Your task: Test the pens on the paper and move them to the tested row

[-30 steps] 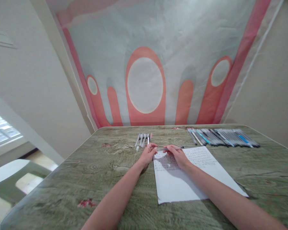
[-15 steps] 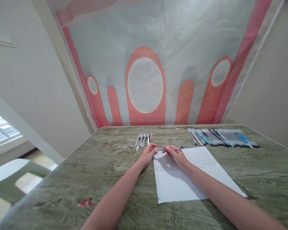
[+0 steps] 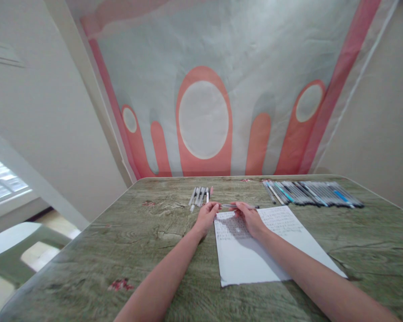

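Note:
A thin pen (image 3: 227,205) lies level between my two hands, over the top edge of a white paper sheet (image 3: 251,264) with rows of handwriting. My left hand (image 3: 207,216) pinches the pen's left end, just beyond the sheet's upper left corner. Further along, my right hand (image 3: 249,218) grips the pen's barrel above the written lines, and the dark right end sticks out past its fingers. Just behind my left hand lie several pen caps or short pen parts (image 3: 197,195), too small to tell which.
A long row of pens (image 3: 309,193) lies at the back right of the wood-patterned table (image 3: 154,241). A printed pink and grey sheet (image 3: 201,165) hangs behind the table. At the lower left stands a white and green chair (image 3: 27,237).
My right hand has shifted slightly right along the pen, leaving more of the pen showing between my hands. The left hand keeps its pinch almost in place.

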Motion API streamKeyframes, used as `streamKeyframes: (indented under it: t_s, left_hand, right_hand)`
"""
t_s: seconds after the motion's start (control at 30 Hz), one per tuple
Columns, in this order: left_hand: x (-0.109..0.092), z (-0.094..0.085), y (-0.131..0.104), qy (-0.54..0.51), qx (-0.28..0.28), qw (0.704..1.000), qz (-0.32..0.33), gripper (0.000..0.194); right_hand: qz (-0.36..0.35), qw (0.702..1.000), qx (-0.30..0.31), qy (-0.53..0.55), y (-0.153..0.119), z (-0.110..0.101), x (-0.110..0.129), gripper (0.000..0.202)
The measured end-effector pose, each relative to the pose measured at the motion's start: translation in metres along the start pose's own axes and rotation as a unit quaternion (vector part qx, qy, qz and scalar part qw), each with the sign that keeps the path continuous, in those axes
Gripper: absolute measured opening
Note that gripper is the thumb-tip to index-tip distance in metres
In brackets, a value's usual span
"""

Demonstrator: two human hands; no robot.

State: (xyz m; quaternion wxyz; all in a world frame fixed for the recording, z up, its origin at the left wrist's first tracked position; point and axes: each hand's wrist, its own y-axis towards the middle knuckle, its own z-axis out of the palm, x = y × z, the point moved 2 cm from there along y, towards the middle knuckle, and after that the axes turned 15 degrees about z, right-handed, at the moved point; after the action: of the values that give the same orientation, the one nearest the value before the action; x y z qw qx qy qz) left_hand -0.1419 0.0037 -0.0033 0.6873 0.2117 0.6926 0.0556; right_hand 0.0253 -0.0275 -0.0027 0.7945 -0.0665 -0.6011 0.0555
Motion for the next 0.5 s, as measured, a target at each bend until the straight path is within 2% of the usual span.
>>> streamKeyframes:
  t_s: [0.37, 0.43, 0.5]
  left_hand:
    - [-0.003, 0.000, -0.002, 0.016, 0.013, 1.000, 0.000, 0.039]
    - [-0.002, -0.004, 0.002, 0.051, 0.014, 0.999, 0.012, 0.035]
    - [-0.002, -0.015, 0.007, 0.136, 0.009, 0.990, 0.030, 0.027]
  right_hand:
    - [-0.027, 0.999, -0.003, -0.037, -0.007, 0.002, 0.005, 0.039]
    - [-0.021, 0.999, -0.003, -0.033, -0.007, 0.002, 0.005, 0.040]
    - [-0.015, 1.000, -0.001, -0.023, -0.005, 0.001, 0.004, 0.039]
